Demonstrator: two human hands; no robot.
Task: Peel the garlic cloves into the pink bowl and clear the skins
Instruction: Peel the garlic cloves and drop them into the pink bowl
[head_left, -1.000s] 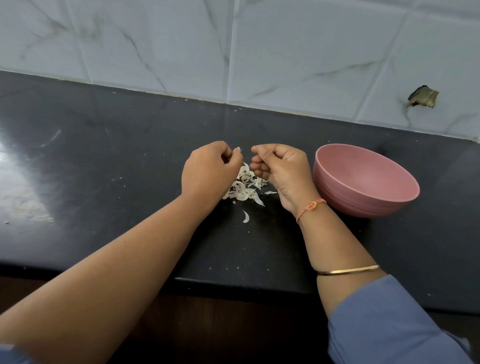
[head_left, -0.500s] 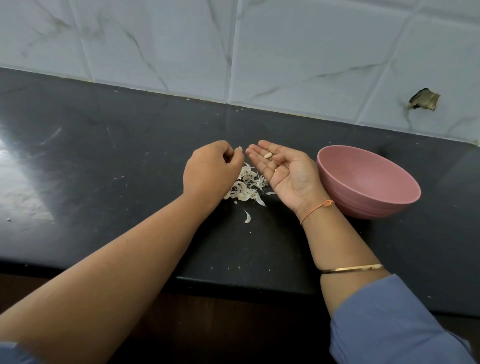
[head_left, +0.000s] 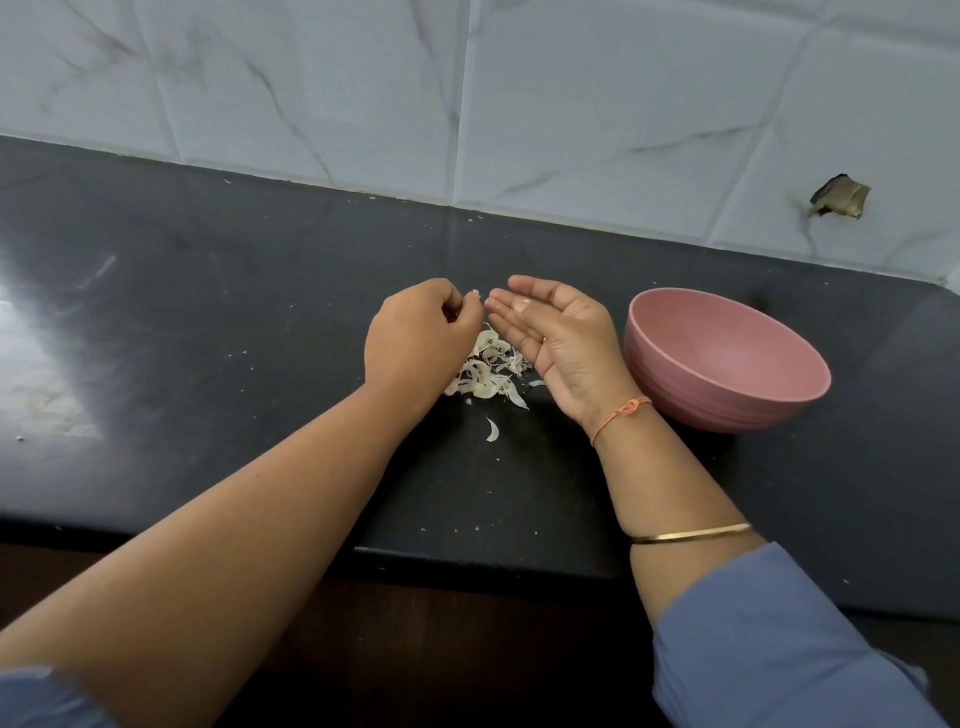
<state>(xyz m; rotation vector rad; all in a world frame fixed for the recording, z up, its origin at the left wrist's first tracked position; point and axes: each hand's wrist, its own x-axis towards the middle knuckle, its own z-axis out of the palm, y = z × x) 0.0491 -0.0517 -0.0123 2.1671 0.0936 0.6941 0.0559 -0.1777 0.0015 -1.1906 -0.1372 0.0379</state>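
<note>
At centre frame, the left hand (head_left: 423, 332) pinches a skin scrap (head_left: 474, 294) over the skin pile (head_left: 488, 370) on the bench (head_left: 260, 312). The right hand (head_left: 558, 335) has its grip flat open, a small pale clove (head_left: 522, 303) on its fingers. Advised: tip it well inside the pink bowl (head_left: 727, 379) just right.

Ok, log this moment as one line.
left hand: pinches skin scrap | right hand: open, palm up, clove on it | pink bowl: beside it | skins: piled on counter

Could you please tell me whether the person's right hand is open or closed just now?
Open: the right hand lies palm up, fingers straight, with a small pale piece, perhaps a clove, resting on them.
</note>
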